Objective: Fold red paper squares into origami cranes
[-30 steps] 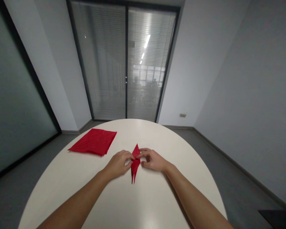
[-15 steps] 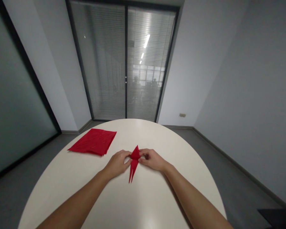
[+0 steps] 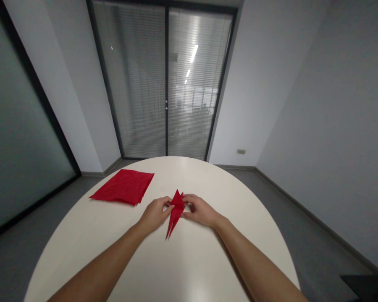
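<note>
A folded red origami paper (image 3: 177,205) is between my hands near the middle of the table. It has pointed flaps at the top and two narrow legs pointing down and slightly left. My left hand (image 3: 156,213) pinches its left edge between thumb and fingers. On the other side, my right hand (image 3: 201,209) holds the right edge, fingertips at the upper flap and thumb lower down. The fingertips behind the paper are partly hidden.
A stack of red paper sheets (image 3: 122,186) lies to the left on the round white table (image 3: 189,260). Beyond the table's far edge stands a glass partition with blinds (image 3: 138,92). A dark object (image 3: 365,285) shows at the lower right corner.
The folded paper's legs have swung a little to the left. Its top now shows separate points, with a flap spread to the right. My right thumb has moved slightly down.
</note>
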Tool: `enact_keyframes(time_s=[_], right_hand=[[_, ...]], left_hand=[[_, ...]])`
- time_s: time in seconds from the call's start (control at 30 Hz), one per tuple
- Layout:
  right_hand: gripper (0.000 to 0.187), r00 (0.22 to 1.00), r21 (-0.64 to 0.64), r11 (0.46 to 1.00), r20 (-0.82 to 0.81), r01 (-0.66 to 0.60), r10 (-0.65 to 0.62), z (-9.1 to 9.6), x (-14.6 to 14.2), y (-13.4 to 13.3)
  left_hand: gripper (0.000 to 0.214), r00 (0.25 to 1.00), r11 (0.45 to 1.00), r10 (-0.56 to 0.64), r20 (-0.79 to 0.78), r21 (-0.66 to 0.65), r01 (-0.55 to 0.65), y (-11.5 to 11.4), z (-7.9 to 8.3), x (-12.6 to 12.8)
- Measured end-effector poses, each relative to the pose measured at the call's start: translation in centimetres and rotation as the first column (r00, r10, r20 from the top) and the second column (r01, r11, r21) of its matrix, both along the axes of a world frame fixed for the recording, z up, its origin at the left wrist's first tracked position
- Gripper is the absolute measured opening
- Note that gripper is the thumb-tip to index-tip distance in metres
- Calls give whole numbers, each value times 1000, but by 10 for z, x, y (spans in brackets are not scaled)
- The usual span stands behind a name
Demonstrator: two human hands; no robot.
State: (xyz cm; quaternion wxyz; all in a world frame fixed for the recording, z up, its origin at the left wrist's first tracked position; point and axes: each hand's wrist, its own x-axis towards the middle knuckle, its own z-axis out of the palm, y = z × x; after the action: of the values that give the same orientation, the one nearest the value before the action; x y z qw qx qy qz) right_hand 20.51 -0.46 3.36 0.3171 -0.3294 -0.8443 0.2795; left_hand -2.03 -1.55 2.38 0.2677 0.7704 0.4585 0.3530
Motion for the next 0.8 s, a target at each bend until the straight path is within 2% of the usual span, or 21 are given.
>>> enact_keyframes(time_s=[0.17,0.3,0.37,0.5,0.6,0.67,0.8], right_hand=[[22,1000,-1,1000,18,-14,14,3,0,-1],[23,997,12,998,30,65,-66,-2,0,1],[24,992,-3,993,26,121,-121,-5,-2,3],[27,981,-141,980,-113,139,-155,-10,-7,5],[37,952,-266,958,-253,104,-173,-9,-11,5],[45,937,-304,948,-297,91,-185,-7,-12,3],[46,940,-189,981,-324,46,-107,0,-9,-1]], left_hand=[[26,999,999,-31,36,-7,31,3,-4,-2],[38,992,997,-55,116,-41,60,4,-7,-2],[36,988,997,-59,144,-44,66,3,-6,0],[21,979,997,-7,205,-73,22,2,-1,4],[23,961,992,52,272,-121,-19,3,2,7],[28,938,984,85,337,-173,-27,4,3,8],[39,877,959,124,464,-283,14,5,3,9]])
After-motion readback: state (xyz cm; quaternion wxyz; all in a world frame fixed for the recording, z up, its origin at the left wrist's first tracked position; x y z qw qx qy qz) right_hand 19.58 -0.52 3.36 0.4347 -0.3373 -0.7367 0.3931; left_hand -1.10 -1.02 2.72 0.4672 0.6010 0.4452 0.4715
